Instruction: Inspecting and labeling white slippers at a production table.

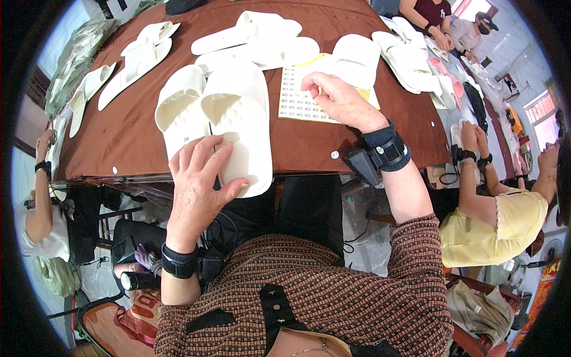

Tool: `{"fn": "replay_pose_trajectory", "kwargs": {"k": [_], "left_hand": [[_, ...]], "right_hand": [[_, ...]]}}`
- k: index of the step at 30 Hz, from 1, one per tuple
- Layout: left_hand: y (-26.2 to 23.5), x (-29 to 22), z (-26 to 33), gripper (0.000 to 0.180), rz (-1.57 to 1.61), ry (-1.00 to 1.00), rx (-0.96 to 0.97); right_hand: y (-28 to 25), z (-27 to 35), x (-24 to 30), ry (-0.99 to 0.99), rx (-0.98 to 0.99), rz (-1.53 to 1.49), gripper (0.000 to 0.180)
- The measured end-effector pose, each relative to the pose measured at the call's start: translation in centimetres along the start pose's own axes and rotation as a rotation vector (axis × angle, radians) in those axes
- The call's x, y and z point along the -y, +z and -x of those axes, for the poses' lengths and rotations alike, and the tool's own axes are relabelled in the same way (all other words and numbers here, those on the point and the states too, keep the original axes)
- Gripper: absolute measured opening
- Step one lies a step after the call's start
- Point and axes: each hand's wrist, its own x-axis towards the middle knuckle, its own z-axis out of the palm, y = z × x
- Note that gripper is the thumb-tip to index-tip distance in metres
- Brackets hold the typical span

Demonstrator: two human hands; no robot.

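Slippers: white pair (223, 116) sits centre-left of frame on the brown bench (128, 134), side by side, touching, toes toward upper frame, heels at the near bench edge.

Step in hand, my read: pinning the pair w/ one hand while the other takes a size sticker off the yellow sticker sheet (295, 90) at centre frame. To do it well: keep the palm flat on the heel end so the pair doesn't slide off the edge, lift only one sticker by its corner, don't crease it, don't drag the sheet. The left slipper looks to carry a small dark size mark near the heel already; can't tell re the right one.

Pose:
- left hand (199, 184), lower-centre-left: palm down, fingers spread wide, lying over the heel end of the pair, thumb on the right slipper. Pressing, not gripping; nothing held.
- right hand (339, 101), centre-right: wrist bent, fingers curled down w/ tips on the sheet's upper part. Looks like a pinch at a sticker, but can't tell if anything is actually between them.
- both wrists wear black bands; right one has a black box on it.

More white slippers (270, 38) lie loose across upper frame. Other people sit at right and left edges, not involved.
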Motion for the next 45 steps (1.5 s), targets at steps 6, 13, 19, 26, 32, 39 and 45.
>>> {"fn": "replay_pose_trajectory", "kwargs": {"k": [6, 13, 19, 26, 32, 39, 45], "left_hand": [[-0.1, 0.0, 0.0, 0.059, 0.014, -0.008, 0.001], [-0.3, -0.3, -0.2, 0.058, 0.058, -0.035, 0.009], [-0.2, -0.1, -0.1, 0.059, 0.019, 0.000, -0.003], [-0.2, -0.2, -0.1, 0.057, 0.055, -0.023, 0.003], [-0.2, -0.1, -0.1, 0.060, 0.019, 0.000, 0.007], [-0.1, 0.0, 0.0, 0.059, 0.007, -0.001, 0.003], [-0.3, -0.3, -0.2, 0.060, 0.034, -0.011, 0.010]], "right_hand": [[-0.2, 0.3, 0.3, 0.030, -0.030, -0.175, 0.027], [-0.3, 0.1, -0.2, 0.002, -0.039, -0.155, 0.028], [0.0, -0.2, -0.3, 0.006, -0.019, -0.140, 0.026], [0.5, -0.3, -1.1, -0.084, -0.068, -0.059, 0.019], [0.7, -0.3, -0.8, -0.132, -0.109, 0.035, 0.013], [0.9, -0.5, -1.2, -0.009, -0.182, -0.089, 0.010], [-0.9, -0.2, -0.4, 0.055, -0.252, -0.368, 0.009]]}}
